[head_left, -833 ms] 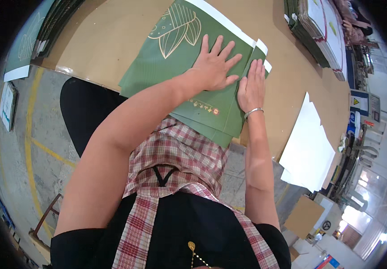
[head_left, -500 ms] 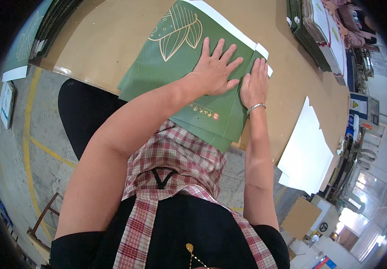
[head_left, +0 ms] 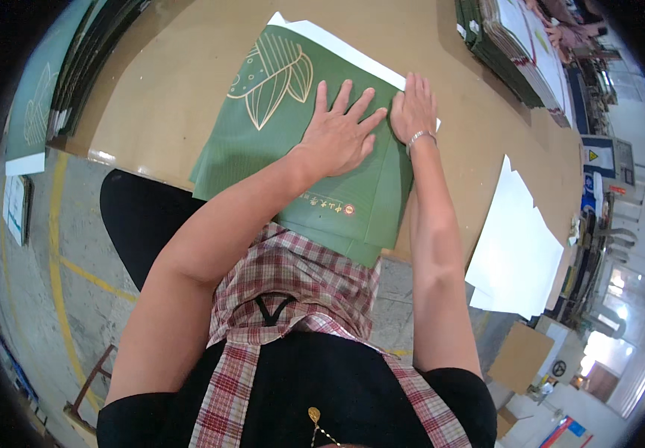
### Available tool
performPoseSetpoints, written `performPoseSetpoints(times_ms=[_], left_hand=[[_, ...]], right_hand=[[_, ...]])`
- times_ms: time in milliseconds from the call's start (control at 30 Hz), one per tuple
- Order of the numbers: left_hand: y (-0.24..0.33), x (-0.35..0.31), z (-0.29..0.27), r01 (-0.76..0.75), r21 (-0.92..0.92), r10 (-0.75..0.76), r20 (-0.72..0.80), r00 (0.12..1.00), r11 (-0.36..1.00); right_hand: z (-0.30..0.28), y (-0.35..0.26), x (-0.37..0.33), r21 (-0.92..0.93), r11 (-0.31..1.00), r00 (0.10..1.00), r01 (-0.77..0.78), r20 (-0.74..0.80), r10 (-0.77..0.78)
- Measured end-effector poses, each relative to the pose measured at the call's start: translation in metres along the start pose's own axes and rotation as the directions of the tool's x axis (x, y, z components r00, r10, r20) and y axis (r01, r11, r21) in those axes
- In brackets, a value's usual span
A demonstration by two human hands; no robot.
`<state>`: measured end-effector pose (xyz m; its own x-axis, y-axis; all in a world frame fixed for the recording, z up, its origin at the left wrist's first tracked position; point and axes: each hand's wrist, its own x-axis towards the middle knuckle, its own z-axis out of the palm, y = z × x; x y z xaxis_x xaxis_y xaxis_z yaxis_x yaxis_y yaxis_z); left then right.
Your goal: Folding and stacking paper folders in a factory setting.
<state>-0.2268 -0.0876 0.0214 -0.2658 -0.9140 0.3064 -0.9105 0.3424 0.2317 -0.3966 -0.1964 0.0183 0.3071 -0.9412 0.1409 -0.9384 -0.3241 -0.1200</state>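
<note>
- You've got 2 hands down flat: left hand, right hand, both on 1 green flat printed sheet (may be more layered under it, can't tell).
- 1 brown table.
- 1 stack of green sheets, far right.
- White sheets at the right edge: at least 2.

green printed sheet, flat on table

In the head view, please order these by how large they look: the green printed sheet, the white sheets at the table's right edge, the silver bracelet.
1. green printed sheet
2. white sheets, though the fisheye rim shrinks them
3. silver bracelet on the right wrist
</note>
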Motion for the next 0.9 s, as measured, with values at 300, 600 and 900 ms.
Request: performPoseSetpoints(times_ms=[300,600,900], left_hand=[[-0.012,0.007,0.015,0.104,-0.254,-0.155,-0.187,0.970,0.962],[-0.003,-0.029,-0.080,0.133,-0.117,-0.139,-0.044,0.989,0.984],[-0.085,-0.124,-0.092,0.443,0.131,-0.454,0.061,0.889,0.887]], right_hand=[[-0.046,-0.086,-0.216,0.236,0.962,0.976,0.134,0.136,-0.170],[-0.079,-0.065,-0.233,0.267,0.870,0.901,-0.415,-0.014,0.434],[-0.096,-0.012,-0.256,0.374,0.893,0.955,-0.252,-0.050,0.291]])
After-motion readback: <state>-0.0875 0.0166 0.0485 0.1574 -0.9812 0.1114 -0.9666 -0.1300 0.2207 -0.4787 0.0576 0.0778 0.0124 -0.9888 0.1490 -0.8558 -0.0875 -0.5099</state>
